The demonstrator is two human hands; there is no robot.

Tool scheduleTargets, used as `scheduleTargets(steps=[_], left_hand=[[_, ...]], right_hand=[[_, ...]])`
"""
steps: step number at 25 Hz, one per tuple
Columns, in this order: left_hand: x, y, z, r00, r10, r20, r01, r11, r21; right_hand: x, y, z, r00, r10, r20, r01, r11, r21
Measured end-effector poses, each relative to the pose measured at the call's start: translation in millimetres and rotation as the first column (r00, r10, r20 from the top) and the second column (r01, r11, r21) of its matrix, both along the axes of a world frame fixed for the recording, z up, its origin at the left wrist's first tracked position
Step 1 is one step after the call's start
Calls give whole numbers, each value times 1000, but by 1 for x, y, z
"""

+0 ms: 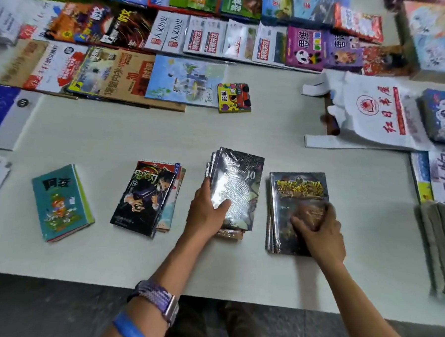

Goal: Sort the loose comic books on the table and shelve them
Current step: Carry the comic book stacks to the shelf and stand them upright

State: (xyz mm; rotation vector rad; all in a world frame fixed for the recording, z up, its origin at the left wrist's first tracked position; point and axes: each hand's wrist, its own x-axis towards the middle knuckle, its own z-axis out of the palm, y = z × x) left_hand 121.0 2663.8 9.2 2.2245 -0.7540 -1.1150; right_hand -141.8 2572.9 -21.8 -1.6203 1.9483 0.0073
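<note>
Four small stacks of comic books lie in a row on the pale table (137, 136). At the left is a teal-covered stack (60, 202), then a dark manga stack numbered 13 (145, 198). My left hand (208, 210) grips the left edge of the shiny plastic-wrapped stack numbered 10 (239, 185), thumb on its cover. My right hand (320, 230) rests on the lower part of the dark adventure-book stack (299, 197), fingers curled over its right edge.
Rows of magazines and books (183, 36) cover the far side of the table. A small colourful booklet (234, 97) lies alone mid-table. A white plastic bag with red print (373, 114) sits at the right, with more books (443, 177) beyond it. The table's near edge runs below my forearms.
</note>
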Motion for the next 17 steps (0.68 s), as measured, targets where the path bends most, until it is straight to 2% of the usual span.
scheduleTargets(steps=[2,5,6,7,9,10,12,14,17], left_hand=[[-2,-2,2,1000,-3,30,2,1000,16],[-4,-3,11,999,46,-24,-45,999,26],[-6,-1,16,998,36,53,-37,999,1],[-11,1,21,977,3,211,8,999,-51],[-35,5,25,854,-57,517,197,955,-220],[-51,7,27,824,-75,562,286,911,-298],[-85,9,25,831,-160,532,412,820,-397],[-111,7,17,837,-288,466,487,782,-390],[-128,0,6,873,-390,292,464,848,-256]], right_hand=[[-5,-9,-3,991,-98,87,92,994,67],[-13,-21,-8,952,-238,192,200,960,197],[-16,-22,-11,925,-289,249,228,942,244],[-18,-20,-15,887,-346,305,259,921,292],[-18,-12,-21,810,-446,381,308,876,371],[-16,-7,-24,779,-481,402,337,862,379],[-9,2,-32,720,-553,419,418,828,374],[-6,3,-36,672,-611,418,463,787,407],[-14,-2,-31,550,-689,472,359,705,611]])
